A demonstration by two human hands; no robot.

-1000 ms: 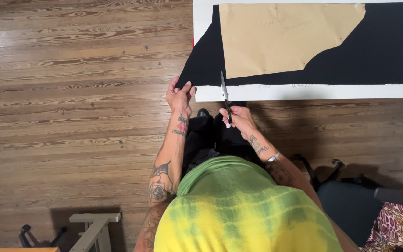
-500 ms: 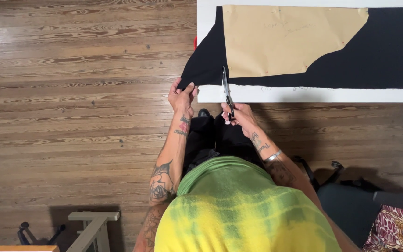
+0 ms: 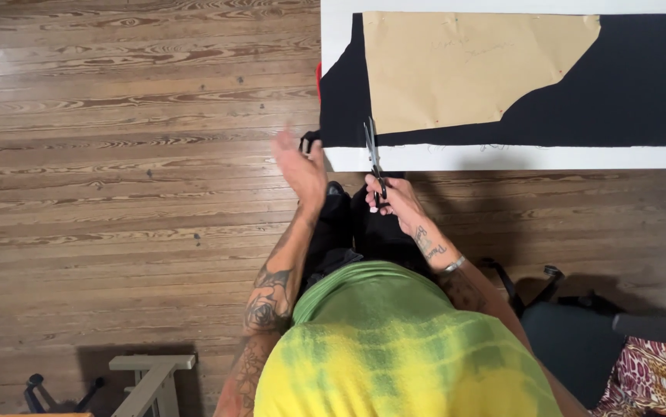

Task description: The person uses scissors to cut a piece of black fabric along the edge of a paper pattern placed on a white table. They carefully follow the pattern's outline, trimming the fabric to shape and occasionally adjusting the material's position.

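Note:
A black fabric (image 3: 642, 85) lies flat on a white table (image 3: 503, 158), with a tan paper pattern (image 3: 456, 66) on top of it. My right hand (image 3: 398, 199) grips black scissors (image 3: 371, 150) at the table's near edge, blades pointing into the fabric just below the pattern's left corner. My left hand (image 3: 300, 166) is lifted off the cloth to the left of the scissors, blurred, fingers spread. A small black scrap (image 3: 308, 141) shows beside its fingertips; whether the hand touches it is unclear.
Wooden plank floor (image 3: 116, 154) lies left of and below the table. A dark office chair (image 3: 580, 340) and a patterned cloth (image 3: 657, 374) are at the lower right. A pale wooden frame (image 3: 151, 374) stands at the lower left.
My left hand has let go of the fabric's lower-left corner and swung up and outward. That hanging corner is gone from the cloth's edge. The scissors stay in place.

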